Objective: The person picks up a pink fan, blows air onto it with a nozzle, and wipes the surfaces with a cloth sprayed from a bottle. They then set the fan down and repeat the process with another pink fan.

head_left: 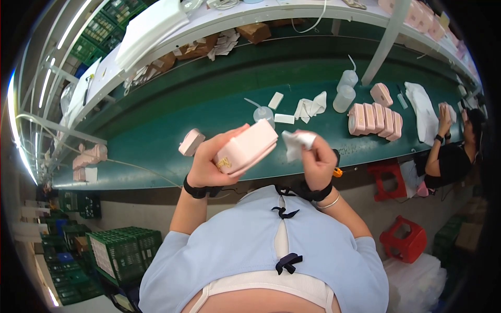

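Observation:
My left hand point(207, 163) is wrapped round a pale pink case point(253, 143) with rounded corners and gold marking on one end, held tilted above the table's near edge. Just to its right, my right hand point(318, 161) pinches a white cloth point(296, 144), which is apart from the case. Another pink case point(191, 142) lies on the green table beyond my left wrist. A squeeze bottle point(264, 114), two small white blocks, one of them a white block point(284, 119), and a crumpled white cloth point(311, 106) lie past my hands.
A row of pink cases point(374, 120) stands to the right, near two squeeze bottles point(344, 98). Farther right a co-worker point(450, 151) sits at the same table. A shelf point(292, 12) runs along the back. Red stools point(403, 239) and green crates point(125, 253) stand on the floor.

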Available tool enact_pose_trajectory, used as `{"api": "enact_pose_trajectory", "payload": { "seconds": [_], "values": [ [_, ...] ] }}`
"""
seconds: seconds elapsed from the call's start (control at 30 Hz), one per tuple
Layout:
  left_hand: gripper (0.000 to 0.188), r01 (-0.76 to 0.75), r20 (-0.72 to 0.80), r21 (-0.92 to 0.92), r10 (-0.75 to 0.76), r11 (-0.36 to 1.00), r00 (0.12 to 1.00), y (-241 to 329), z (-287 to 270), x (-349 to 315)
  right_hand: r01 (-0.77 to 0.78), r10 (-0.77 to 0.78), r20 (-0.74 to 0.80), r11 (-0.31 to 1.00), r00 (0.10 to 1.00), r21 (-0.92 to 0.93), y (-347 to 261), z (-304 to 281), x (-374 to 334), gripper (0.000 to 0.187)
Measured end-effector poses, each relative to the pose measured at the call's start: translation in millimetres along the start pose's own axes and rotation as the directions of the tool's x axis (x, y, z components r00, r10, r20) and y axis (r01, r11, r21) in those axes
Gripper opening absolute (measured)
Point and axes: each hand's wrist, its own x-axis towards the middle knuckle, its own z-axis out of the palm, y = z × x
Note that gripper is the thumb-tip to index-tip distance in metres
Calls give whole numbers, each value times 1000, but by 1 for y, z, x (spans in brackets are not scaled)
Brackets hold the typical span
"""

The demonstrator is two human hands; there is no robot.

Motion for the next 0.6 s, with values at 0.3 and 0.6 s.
{"api": "enact_pose_trajectory", "payload": {
  "seconds": [0.3,0.6],
  "values": [
    [62,27,156,357,-88,934,984,9,7,-14,489,-326,541,852,775,-188,-48,13,37,60],
    [68,197,-7,-779,-322,596,947,-48,18,-47,12,-62,361,990,931,139,11,5,22,49]
  ]
}}
